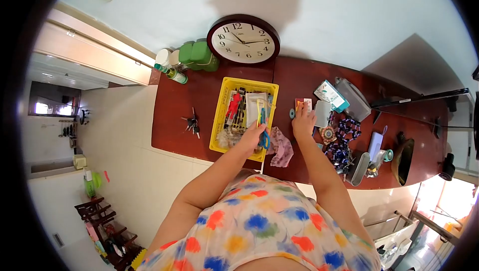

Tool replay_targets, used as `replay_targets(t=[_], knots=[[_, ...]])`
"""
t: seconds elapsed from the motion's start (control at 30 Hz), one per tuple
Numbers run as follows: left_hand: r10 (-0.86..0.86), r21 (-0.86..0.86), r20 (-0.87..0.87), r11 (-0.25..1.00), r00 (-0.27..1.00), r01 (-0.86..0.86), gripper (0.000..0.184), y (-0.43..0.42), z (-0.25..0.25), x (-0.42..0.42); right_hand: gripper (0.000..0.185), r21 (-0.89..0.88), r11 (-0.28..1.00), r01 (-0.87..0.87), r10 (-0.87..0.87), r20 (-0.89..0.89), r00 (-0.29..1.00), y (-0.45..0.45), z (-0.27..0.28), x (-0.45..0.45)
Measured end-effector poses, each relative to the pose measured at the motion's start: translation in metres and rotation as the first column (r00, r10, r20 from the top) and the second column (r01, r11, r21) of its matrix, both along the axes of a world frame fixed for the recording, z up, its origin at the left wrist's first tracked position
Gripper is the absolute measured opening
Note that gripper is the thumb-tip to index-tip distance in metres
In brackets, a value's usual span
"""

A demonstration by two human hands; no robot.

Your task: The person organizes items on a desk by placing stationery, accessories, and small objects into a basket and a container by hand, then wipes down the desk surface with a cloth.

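My left hand [253,135] is over the yellow plastic basket [217,126], its fingers closed around blue-handled scissors [266,140]. Inside the basket lie a red item [233,105], a white tray [254,102] and several dark, slim things. On the table to the right, my right hand [303,121] has its fingers on a small orange and white packet [307,103], partly hidden beneath them. A pink patterned cloth [282,150] lies beside the basket, between my hands.
A wall clock [243,41] leans at the back, beside green canisters [199,54] and a bottle [175,75]. Keys [192,123] lie at left. At right are a teal and white box [331,95], a clear case [352,99], a dark beaded item [348,130] and a grey case [358,169].
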State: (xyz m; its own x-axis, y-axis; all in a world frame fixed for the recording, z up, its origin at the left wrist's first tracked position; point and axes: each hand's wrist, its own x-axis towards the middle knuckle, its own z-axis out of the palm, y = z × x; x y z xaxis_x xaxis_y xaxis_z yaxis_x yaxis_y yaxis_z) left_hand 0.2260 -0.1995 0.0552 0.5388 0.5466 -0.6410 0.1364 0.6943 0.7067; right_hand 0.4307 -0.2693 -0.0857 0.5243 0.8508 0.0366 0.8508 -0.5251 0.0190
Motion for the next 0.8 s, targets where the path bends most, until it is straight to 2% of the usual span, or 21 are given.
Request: replay_targets(t=[0.03, 0.13, 0.2, 0.23, 0.33, 0.37, 0.47, 0.6, 0.63, 0.67, 0.73, 0.8], knots=[[0.009, 0.028, -0.003, 1.0, 1.0, -0.009, 0.034, 0.003, -0.004, -0.005, 0.07, 0.054, 0.999, -0.005, 0.004, 0.03, 1.0, 0.0, 0.001, 0.001], [0.05, 0.061, -0.042, 0.997, 0.998, -0.048, 0.029, 0.015, -0.01, -0.016, 0.061, 0.168, 0.984, 0.057, -0.025, -0.183, 0.983, 0.002, 0.024, -0.004], [0.075, 0.072, -0.072, 0.995, 0.995, -0.069, 0.029, 0.025, -0.012, -0.027, 0.061, 0.241, 0.963, 0.122, -0.065, -0.231, 0.971, 0.005, 0.036, -0.011], [0.022, 0.078, -0.191, 0.997, 0.981, -0.007, 0.024, 0.034, -0.007, -0.031, 0.06, 0.277, 0.949, 0.154, -0.082, -0.256, 0.963, 0.007, 0.042, -0.015], [0.017, 0.161, -0.201, 0.987, 0.979, 0.015, 0.024, 0.057, -0.021, -0.05, 0.059, 0.491, 0.865, 0.104, 0.068, -0.32, 0.945, 0.013, 0.069, -0.027], [0.088, 0.142, -0.163, 0.988, 0.983, -0.065, 0.024, 0.062, -0.026, -0.054, 0.06, 0.545, 0.836, 0.064, 0.15, -0.34, 0.928, 0.013, 0.08, -0.032], [-0.01, 0.183, -0.213, 0.982, 0.977, 0.05, 0.027, 0.086, -0.04, -0.065, 0.059, 0.541, 0.834, 0.106, 0.225, -0.509, 0.831, 0.021, 0.126, -0.07], [-0.111, 0.195, -0.25, 0.967, 0.962, 0.162, 0.032, 0.108, -0.072, -0.055, 0.061, 0.498, 0.866, 0.049, 0.333, -0.647, 0.686, 0.031, 0.123, -0.115], [-0.176, 0.128, -0.327, 0.965, 0.929, 0.228, 0.035, 0.108, -0.046, -0.048, 0.061, 0.459, 0.886, 0.062, 0.305, -0.68, 0.667, 0.034, 0.122, -0.127], [-0.208, 0.126, -0.326, 0.957, 0.922, 0.26, 0.038, 0.109, -0.052, -0.046, 0.06, 0.453, 0.887, 0.089, 0.292, -0.698, 0.654, 0.037, 0.116, -0.135], [-0.267, 0.13, -0.323, 0.938, 0.908, 0.322, 0.045, 0.114, -0.078, -0.039, 0.059, 0.446, 0.884, 0.138, 0.27, -0.73, 0.629, 0.045, 0.101, -0.143], [-0.301, 0.212, -0.278, 0.907, 0.912, 0.364, 0.055, 0.119, -0.114, -0.032, 0.059, 0.415, 0.895, 0.165, 0.224, -0.736, 0.639, 0.05, 0.096, -0.147]])
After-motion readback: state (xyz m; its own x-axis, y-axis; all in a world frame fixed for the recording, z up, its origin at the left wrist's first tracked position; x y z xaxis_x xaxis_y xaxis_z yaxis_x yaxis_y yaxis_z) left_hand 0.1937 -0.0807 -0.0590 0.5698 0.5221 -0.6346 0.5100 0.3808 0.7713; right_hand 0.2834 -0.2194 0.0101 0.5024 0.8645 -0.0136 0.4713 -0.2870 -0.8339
